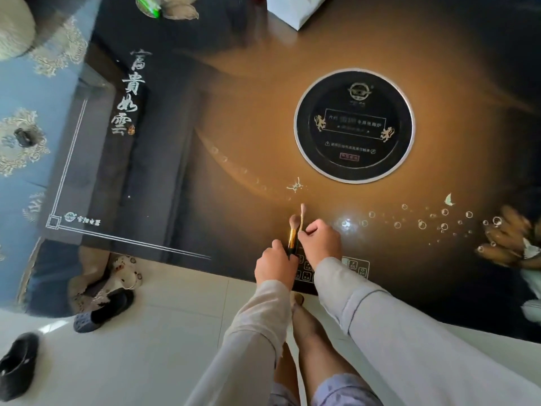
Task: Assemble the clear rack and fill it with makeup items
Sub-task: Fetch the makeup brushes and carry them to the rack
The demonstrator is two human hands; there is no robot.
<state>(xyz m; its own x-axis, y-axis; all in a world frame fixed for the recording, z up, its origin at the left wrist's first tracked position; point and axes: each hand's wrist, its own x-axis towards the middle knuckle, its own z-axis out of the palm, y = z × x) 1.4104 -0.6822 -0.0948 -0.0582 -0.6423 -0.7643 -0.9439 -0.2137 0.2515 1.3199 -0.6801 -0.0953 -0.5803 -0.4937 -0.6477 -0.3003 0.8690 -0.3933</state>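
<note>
2 makeup brushes held above the table, near edge — left hand grips the handle ends, right hand pinches near the ferrules. Likely light, stiff handles, soft bristles — hold by handles.

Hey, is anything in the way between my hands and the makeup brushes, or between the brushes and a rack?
Nothing is between them: the left hand and the right hand both hold the makeup brushes, fingers curled round the handles. No rack shows in this view, so the path to it cannot be judged.
</note>
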